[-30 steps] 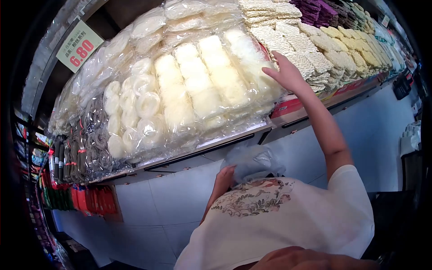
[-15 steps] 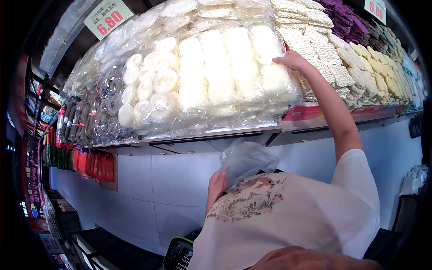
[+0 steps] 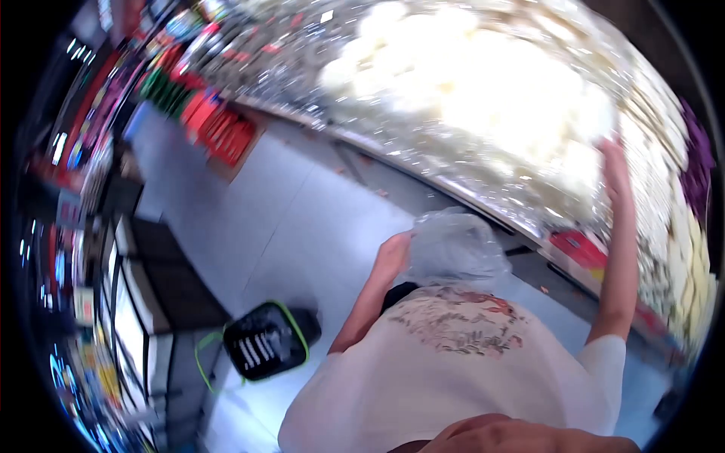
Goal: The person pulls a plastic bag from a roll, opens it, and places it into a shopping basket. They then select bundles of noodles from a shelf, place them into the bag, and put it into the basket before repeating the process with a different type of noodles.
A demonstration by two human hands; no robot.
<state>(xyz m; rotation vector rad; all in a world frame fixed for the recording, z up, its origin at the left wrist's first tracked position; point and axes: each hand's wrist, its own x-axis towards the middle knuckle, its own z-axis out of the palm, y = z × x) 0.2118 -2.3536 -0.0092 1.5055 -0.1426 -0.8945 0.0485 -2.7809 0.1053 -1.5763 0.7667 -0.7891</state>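
Observation:
My left hand [image 3: 393, 255] is closed on the edge of a clear plastic bag [image 3: 456, 245], which hangs in front of my shirt. My right hand [image 3: 615, 167] reaches out over the display, at the right end of the packs of white noodles [image 3: 498, 83] in clear wrapping. Its fingers are blurred against the bright packs, and whether they grip anything cannot be made out. Pale wavy noodle blocks [image 3: 655, 128] lie just right of that hand.
A black basket with a green rim [image 3: 303, 332] stands on the floor at the lower left. Red packets [image 3: 226, 136] hang at the display's left end. Dark shelving [image 3: 170, 279] stands at the left. Purple noodles [image 3: 698, 162] lie far right.
The view has turned left and tilted, so the display now slants down to the right and the whole basket shows. My left hand still holds the bag; my right arm remains stretched out.

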